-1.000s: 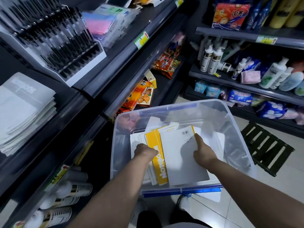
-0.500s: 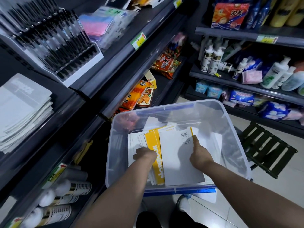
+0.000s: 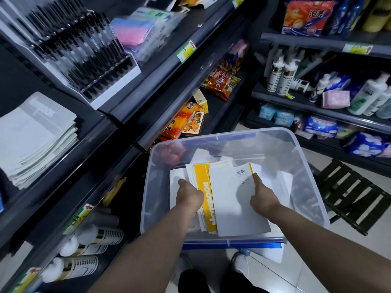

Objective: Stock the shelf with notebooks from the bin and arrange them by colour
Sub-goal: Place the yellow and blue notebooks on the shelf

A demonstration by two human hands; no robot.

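White and yellow notebooks (image 3: 232, 208) in the bin (image 3: 306, 166), left grip (image 3: 189, 196) and right grip (image 3: 263, 199) clasping opposite edges, likely to lift.

- You're in a dim shop aisle on a pale tiled floor (image 3: 294, 275).
- Dark left shelves (image 3: 156, 66) carry pens (image 3: 80, 49) and snacks (image 3: 222, 81).
- Right shelves (image 3: 306, 42) hold bottles (image 3: 279, 77) and packets (image 3: 319, 126).
- A dark slatted stool (image 3: 351, 195) stands on the floor near them.

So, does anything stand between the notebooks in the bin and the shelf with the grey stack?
Nothing visible does. The left hand and right hand grip the notebooks; they need only clear the bin wall, and bare shelf shows beside the grey stack.
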